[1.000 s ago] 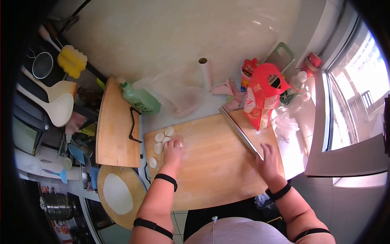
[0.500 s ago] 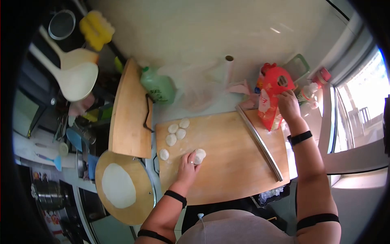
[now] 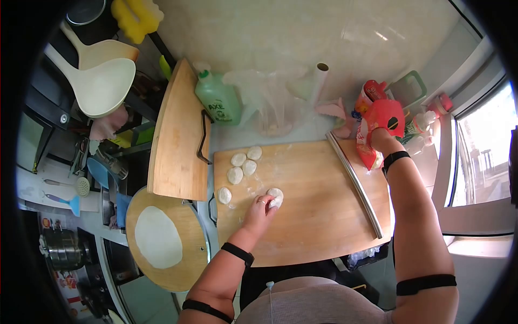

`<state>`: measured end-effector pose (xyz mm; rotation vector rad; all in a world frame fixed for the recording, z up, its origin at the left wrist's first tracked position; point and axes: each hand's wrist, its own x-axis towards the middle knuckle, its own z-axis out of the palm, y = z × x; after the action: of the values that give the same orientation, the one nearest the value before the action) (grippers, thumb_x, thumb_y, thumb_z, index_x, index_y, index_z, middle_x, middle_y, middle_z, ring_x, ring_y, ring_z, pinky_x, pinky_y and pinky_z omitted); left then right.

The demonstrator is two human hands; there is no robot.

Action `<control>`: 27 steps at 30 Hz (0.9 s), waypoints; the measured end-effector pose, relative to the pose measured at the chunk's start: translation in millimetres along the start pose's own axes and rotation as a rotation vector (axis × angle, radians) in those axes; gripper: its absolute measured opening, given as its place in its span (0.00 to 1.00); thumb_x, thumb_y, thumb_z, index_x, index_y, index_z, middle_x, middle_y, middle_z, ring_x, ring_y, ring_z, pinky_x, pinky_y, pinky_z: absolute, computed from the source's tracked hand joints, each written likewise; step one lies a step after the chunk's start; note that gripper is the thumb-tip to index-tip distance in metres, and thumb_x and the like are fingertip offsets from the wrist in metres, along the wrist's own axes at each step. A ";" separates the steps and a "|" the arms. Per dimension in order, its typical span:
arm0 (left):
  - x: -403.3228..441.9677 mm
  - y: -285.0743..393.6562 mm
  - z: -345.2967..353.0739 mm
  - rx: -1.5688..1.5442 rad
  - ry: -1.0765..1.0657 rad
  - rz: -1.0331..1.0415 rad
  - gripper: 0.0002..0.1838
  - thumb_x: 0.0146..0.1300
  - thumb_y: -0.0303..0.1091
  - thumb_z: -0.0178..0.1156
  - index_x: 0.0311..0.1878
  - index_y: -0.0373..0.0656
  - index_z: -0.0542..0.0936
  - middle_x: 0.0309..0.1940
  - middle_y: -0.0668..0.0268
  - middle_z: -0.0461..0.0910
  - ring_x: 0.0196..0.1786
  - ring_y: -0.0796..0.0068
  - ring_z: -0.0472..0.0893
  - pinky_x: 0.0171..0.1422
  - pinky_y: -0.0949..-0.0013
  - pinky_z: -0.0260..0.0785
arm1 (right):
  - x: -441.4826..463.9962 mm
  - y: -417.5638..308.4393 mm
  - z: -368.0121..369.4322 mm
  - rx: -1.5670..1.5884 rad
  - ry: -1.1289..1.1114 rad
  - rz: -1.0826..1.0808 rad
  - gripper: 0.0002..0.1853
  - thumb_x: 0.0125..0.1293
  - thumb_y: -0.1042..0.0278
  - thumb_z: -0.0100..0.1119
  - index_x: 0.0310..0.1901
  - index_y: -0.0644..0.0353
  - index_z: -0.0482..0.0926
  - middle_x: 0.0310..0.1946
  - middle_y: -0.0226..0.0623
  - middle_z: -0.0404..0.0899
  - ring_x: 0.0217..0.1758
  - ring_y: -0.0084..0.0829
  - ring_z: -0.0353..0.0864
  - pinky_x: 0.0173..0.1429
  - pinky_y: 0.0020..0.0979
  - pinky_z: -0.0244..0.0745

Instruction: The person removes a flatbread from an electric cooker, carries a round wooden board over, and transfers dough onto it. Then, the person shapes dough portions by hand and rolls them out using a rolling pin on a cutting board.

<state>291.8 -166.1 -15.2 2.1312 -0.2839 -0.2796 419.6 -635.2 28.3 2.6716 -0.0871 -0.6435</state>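
My left hand [image 3: 259,214] has its fingers closed on the near edge of a round white piece of dough [image 3: 275,193] on the wooden board [image 3: 313,216]. Several more flattened dough pieces [image 3: 234,175] lie at the board's left side. At the back right, my right hand [image 3: 384,141] reaches into the opened top of a red bag [image 3: 362,141], and its fingers are hidden inside. A metal rolling pin [image 3: 356,186] lies slantwise on the board, left of my right forearm.
On the left, an upright wooden board [image 3: 178,146] stands beside a round board [image 3: 186,270] bearing a flat dough sheet [image 3: 157,237]. A green AXE bottle [image 3: 220,102], a clear plastic bag [image 3: 270,102] and a cardboard-cored roll [image 3: 319,83] stand behind. Ladles [image 3: 105,89] hang at upper left.
My right hand has gone from the top side of the red bag into its opening, and the bag's top has tipped over. My left hand stays at the same dough piece. The view has shifted slightly.
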 end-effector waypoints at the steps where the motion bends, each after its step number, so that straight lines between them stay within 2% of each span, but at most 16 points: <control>1: 0.9 1.0 -2.2 -0.027 -0.048 -0.052 0.15 0.56 0.27 0.65 0.48 0.39 0.77 0.45 0.53 0.77 0.45 0.56 0.79 0.50 0.62 0.74 | 3.2 -2.9 8.2 0.064 0.099 0.042 0.11 0.60 0.67 0.56 0.41 0.57 0.86 0.42 0.45 0.84 0.46 0.43 0.84 0.51 0.38 0.78; 5: 3.4 2.8 -8.3 -0.053 -0.044 -0.070 0.13 0.58 0.28 0.64 0.46 0.38 0.78 0.44 0.54 0.78 0.43 0.59 0.80 0.49 0.64 0.74 | 12.9 -2.6 13.4 0.077 0.049 0.157 0.14 0.64 0.68 0.52 0.47 0.57 0.84 0.49 0.46 0.82 0.51 0.42 0.82 0.54 0.36 0.77; 7: 9.3 1.5 -8.5 -0.252 -0.051 -0.140 0.13 0.59 0.29 0.64 0.47 0.37 0.78 0.43 0.55 0.78 0.42 0.60 0.81 0.49 0.65 0.74 | 20.9 1.7 17.3 0.190 -0.002 0.278 0.15 0.66 0.68 0.49 0.50 0.57 0.83 0.52 0.44 0.81 0.54 0.42 0.81 0.57 0.35 0.75; 8: 15.1 0.5 -8.6 -0.251 -0.045 -0.138 0.13 0.59 0.29 0.64 0.47 0.37 0.78 0.43 0.55 0.78 0.42 0.60 0.81 0.49 0.65 0.74 | 23.9 1.8 20.3 0.190 0.004 0.276 0.15 0.66 0.68 0.49 0.50 0.57 0.83 0.52 0.44 0.81 0.54 0.42 0.81 0.57 0.35 0.75; 11: 27.4 -0.5 -4.7 -0.134 -0.101 -0.185 0.14 0.59 0.31 0.65 0.47 0.37 0.78 0.45 0.56 0.76 0.45 0.60 0.79 0.53 0.64 0.73 | 46.5 3.2 42.9 0.153 0.047 0.257 0.16 0.67 0.68 0.48 0.50 0.58 0.83 0.54 0.44 0.80 0.56 0.42 0.80 0.59 0.36 0.74; 13: 30.6 1.0 0.0 0.059 0.046 -0.195 0.17 0.57 0.34 0.66 0.49 0.39 0.78 0.49 0.56 0.73 0.50 0.57 0.77 0.56 0.61 0.71 | 76.1 7.4 65.8 0.201 -0.052 0.279 0.19 0.66 0.65 0.50 0.56 0.57 0.79 0.59 0.45 0.76 0.61 0.46 0.77 0.60 0.40 0.74; 14: 31.5 2.4 0.1 0.059 0.045 -0.193 0.17 0.57 0.34 0.66 0.49 0.39 0.78 0.49 0.56 0.73 0.50 0.57 0.77 0.56 0.61 0.71 | 75.7 10.8 70.0 0.202 -0.051 0.281 0.19 0.66 0.65 0.50 0.56 0.57 0.79 0.59 0.45 0.76 0.61 0.46 0.77 0.60 0.40 0.74; 16: 32.5 12.3 -4.2 0.214 -0.021 -0.207 0.20 0.55 0.37 0.68 0.49 0.40 0.77 0.52 0.55 0.71 0.54 0.55 0.75 0.58 0.59 0.69 | 42.0 5.9 44.0 0.082 0.144 0.213 0.16 0.65 0.66 0.50 0.47 0.60 0.83 0.51 0.46 0.81 0.52 0.45 0.82 0.56 0.39 0.76; 17: 32.4 12.5 -3.3 0.212 -0.028 -0.208 0.20 0.55 0.37 0.68 0.49 0.40 0.77 0.52 0.55 0.71 0.54 0.55 0.75 0.58 0.59 0.69 | 25.5 2.3 32.2 0.080 0.137 0.215 0.16 0.65 0.66 0.50 0.47 0.60 0.83 0.51 0.46 0.81 0.52 0.45 0.82 0.56 0.39 0.76; 19: 34.4 15.9 -2.9 0.287 -0.067 -0.128 0.22 0.54 0.38 0.69 0.50 0.40 0.74 0.51 0.54 0.73 0.51 0.55 0.77 0.54 0.60 0.72 | -1.9 0.6 12.4 0.480 0.219 0.452 0.16 0.63 0.63 0.53 0.47 0.61 0.83 0.48 0.44 0.83 0.50 0.47 0.82 0.52 0.41 0.78; 20: 36.3 19.4 -3.2 0.280 -0.073 -0.126 0.22 0.54 0.38 0.69 0.50 0.40 0.74 0.51 0.54 0.73 0.51 0.55 0.77 0.54 0.60 0.72 | -11.6 3.5 7.9 0.474 0.215 0.458 0.16 0.63 0.63 0.53 0.47 0.61 0.83 0.48 0.44 0.83 0.50 0.47 0.82 0.52 0.41 0.78; 22: 37.4 34.6 -9.3 0.103 -0.323 -0.289 0.24 0.54 0.37 0.69 0.50 0.39 0.72 0.50 0.53 0.75 0.47 0.58 0.79 0.50 0.63 0.73 | -28.7 7.8 -0.7 0.327 0.257 0.425 0.13 0.60 0.64 0.55 0.42 0.59 0.84 0.41 0.44 0.84 0.43 0.48 0.83 0.47 0.42 0.79; 23: 34.1 29.5 -7.1 0.101 -0.326 -0.286 0.24 0.54 0.37 0.69 0.50 0.39 0.72 0.50 0.53 0.75 0.47 0.58 0.79 0.50 0.63 0.73 | -40.6 11.4 -4.6 0.324 0.256 0.430 0.13 0.60 0.64 0.55 0.42 0.59 0.84 0.41 0.44 0.84 0.43 0.48 0.83 0.47 0.42 0.79; 25: 20.3 11.4 -1.3 -0.057 -0.236 -0.258 0.24 0.57 0.30 0.67 0.55 0.37 0.68 0.44 0.58 0.78 0.44 0.71 0.79 0.50 0.70 0.73 | -73.5 11.9 -13.0 0.486 0.504 0.427 0.10 0.59 0.66 0.56 0.38 0.57 0.84 0.37 0.44 0.83 0.41 0.46 0.83 0.44 0.41 0.78; 26: 12.0 3.1 -3.1 -0.059 -0.239 -0.256 0.24 0.57 0.30 0.67 0.55 0.37 0.68 0.44 0.58 0.78 0.44 0.71 0.79 0.50 0.70 0.73 | -77.7 17.4 4.1 0.525 0.911 0.263 0.08 0.59 0.69 0.55 0.37 0.55 0.83 0.34 0.44 0.82 0.39 0.45 0.82 0.43 0.39 0.77; 27: 3.1 -4.9 -9.3 -0.230 -0.173 -0.231 0.24 0.59 0.28 0.65 0.56 0.37 0.66 0.46 0.59 0.78 0.45 0.73 0.79 0.51 0.70 0.73 | -96.3 8.4 -10.1 0.524 0.911 0.264 0.08 0.59 0.69 0.55 0.37 0.55 0.83 0.34 0.44 0.82 0.39 0.45 0.82 0.43 0.39 0.77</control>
<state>298.1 -157.1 -14.6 1.9147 -0.0985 -0.6039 338.4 -625.1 80.8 3.0738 -0.3817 0.7956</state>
